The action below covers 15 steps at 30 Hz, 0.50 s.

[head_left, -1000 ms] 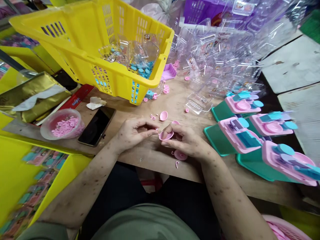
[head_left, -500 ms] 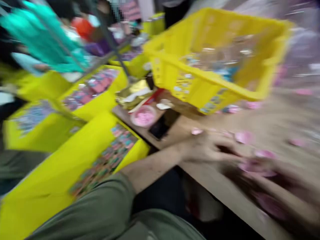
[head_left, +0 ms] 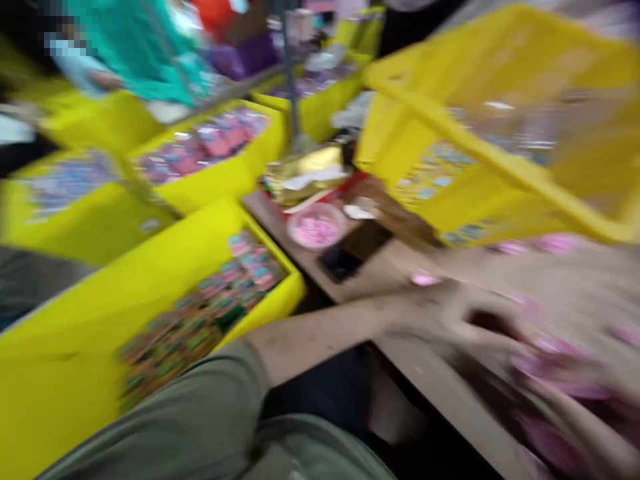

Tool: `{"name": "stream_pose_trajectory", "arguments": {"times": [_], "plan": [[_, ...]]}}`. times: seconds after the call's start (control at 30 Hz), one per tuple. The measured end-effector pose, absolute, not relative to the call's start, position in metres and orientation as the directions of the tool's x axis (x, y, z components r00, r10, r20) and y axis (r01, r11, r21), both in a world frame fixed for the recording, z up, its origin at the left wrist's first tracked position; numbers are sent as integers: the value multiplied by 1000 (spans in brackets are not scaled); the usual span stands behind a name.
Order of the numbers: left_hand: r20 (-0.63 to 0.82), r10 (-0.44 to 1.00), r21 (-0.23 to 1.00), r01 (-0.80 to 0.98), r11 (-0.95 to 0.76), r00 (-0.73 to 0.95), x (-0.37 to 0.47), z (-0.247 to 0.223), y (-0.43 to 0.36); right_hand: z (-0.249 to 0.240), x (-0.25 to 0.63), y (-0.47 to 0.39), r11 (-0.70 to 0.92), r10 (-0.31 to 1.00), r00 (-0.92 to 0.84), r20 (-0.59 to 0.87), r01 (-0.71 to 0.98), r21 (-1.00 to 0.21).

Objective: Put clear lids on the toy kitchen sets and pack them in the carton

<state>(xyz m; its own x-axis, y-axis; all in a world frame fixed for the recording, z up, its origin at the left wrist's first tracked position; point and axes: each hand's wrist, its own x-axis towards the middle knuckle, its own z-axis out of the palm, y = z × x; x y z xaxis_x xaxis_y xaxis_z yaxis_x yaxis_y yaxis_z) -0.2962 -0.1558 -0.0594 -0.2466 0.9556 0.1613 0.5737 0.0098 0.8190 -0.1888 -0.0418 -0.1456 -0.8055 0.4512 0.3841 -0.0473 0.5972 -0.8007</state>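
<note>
Both my hands are at the right of the head view, over the brown table (head_left: 440, 380), and motion smears them. My left hand (head_left: 480, 317) reaches in with its fingertips at a pink round piece (head_left: 560, 360). Its fingers are bent and close on the near edge of that piece. My right hand (head_left: 585, 400) comes from the lower right and meets the same pink piece; its fingers are too blurred to make out. Another pink object (head_left: 555, 443) lies below my right hand. A small pink piece (head_left: 424, 277) rests on the table behind my left wrist.
A yellow crate (head_left: 415, 140) with clear-wrapped items stands behind my hands. Left of it are a bowl of pink bits (head_left: 317, 227), a dark phone (head_left: 355, 250) and a gold packet (head_left: 313, 173). Yellow bins (head_left: 100, 287) of small packs fill the left. A person's hand (head_left: 106, 80) shows far left.
The camera view has turned left, so the crate, bowl, phone and both hands appear further right. My hands remain together at the pink piece.
</note>
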Motion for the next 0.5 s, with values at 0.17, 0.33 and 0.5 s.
{"name": "stream_pose_trajectory", "arguments": {"times": [0.17, 0.33, 0.5], "plan": [[268, 935, 959, 155, -236, -235, -302, -99, -145, -99, -85, -6, 619, 342, -894, 289, -17, -785], [264, 940, 964, 95, -249, -218, -299, -99, -143, -93, -88, -3, 472, 326, -913, 247, -69, -879], [329, 926, 926, 252, -280, -182, -299, -96, -145, -97, -88, -4, 443, 299, -930, 216, -66, -894]]}}
